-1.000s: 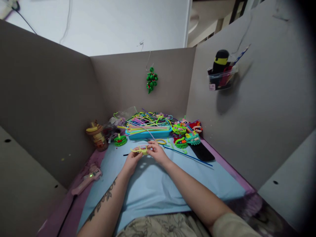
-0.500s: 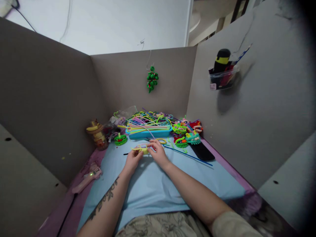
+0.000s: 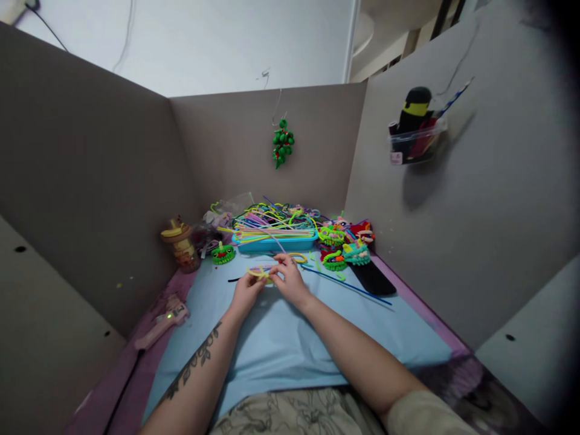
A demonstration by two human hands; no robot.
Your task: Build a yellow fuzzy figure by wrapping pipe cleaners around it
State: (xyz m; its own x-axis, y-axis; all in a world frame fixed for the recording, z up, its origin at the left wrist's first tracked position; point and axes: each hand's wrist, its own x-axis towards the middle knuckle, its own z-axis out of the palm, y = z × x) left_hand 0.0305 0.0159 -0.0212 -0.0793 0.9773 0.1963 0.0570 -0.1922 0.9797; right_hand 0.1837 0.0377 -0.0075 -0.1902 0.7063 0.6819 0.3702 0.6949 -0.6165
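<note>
Both hands meet over the far part of a light blue sheet (image 3: pixel 281 344). My left hand (image 3: pixel 247 293) pinches a small yellow pipe-cleaner piece (image 3: pixel 261 273) from the left. My right hand (image 3: pixel 290 280) grips the same piece from the right, fingers curled on it. A pink strand runs from the piece toward a blue tray (image 3: pixel 274 241) heaped with coloured pipe cleaners just beyond the hands.
Finished green and teal pipe-cleaner figures (image 3: pixel 344 254) lie right of the tray, a green one (image 3: pixel 222 254) to its left. A small jar (image 3: pixel 181 244), a pink glue gun (image 3: pixel 161 320), a long blue stick (image 3: pixel 348 287), a hanging green ornament (image 3: pixel 281 144) and a wall-mounted holder (image 3: pixel 414 136) surround the cardboard-walled desk.
The hands stay together on the yellow piece with only small finger shifts. The view has tilted slightly, moving everything a little right and down.
</note>
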